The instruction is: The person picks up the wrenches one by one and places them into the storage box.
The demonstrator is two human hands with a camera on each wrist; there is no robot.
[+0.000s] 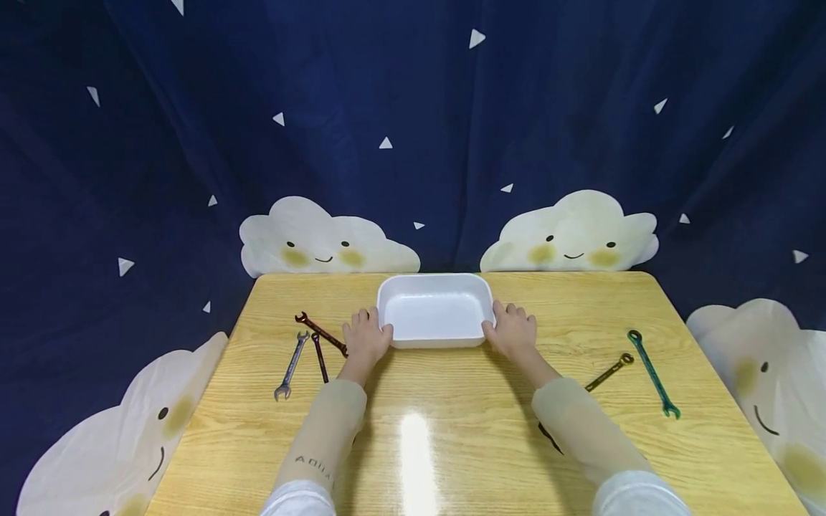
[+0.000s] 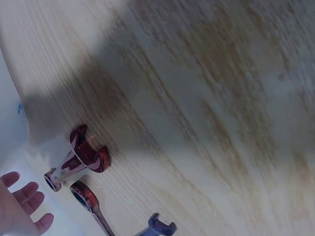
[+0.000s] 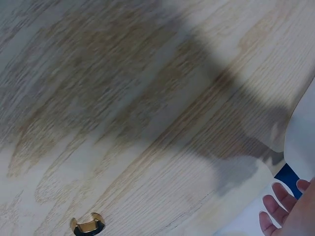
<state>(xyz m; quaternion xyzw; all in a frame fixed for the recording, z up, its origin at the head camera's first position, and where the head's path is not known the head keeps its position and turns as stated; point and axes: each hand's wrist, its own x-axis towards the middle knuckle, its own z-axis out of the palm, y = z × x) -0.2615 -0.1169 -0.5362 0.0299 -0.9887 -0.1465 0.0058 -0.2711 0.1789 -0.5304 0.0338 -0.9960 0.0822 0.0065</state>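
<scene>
A white rectangular plastic tub (image 1: 440, 341) is at the far middle of the wooden table, its hollow side up. My left hand (image 1: 368, 337) holds its left side, thumb at the near corner of the rim and fingers spread outside. On the opposite side, my right hand (image 1: 514, 331) grips it likewise. In the left wrist view the left hand's fingers (image 2: 30, 189) show at the lower left, near a red wrench (image 2: 74, 164). The right wrist view shows the right hand's fingers (image 3: 275, 209) in the lower right corner.
Left of my left arm lie a blue-grey wrench (image 1: 292, 365) and a dark red wrench (image 1: 320, 358). Gold (image 1: 609, 373) and green (image 1: 653, 373) wrenches lie to the right. A dark tool (image 1: 550, 438) is partly under my right forearm. Behind the table hangs a navy curtain (image 1: 439, 143).
</scene>
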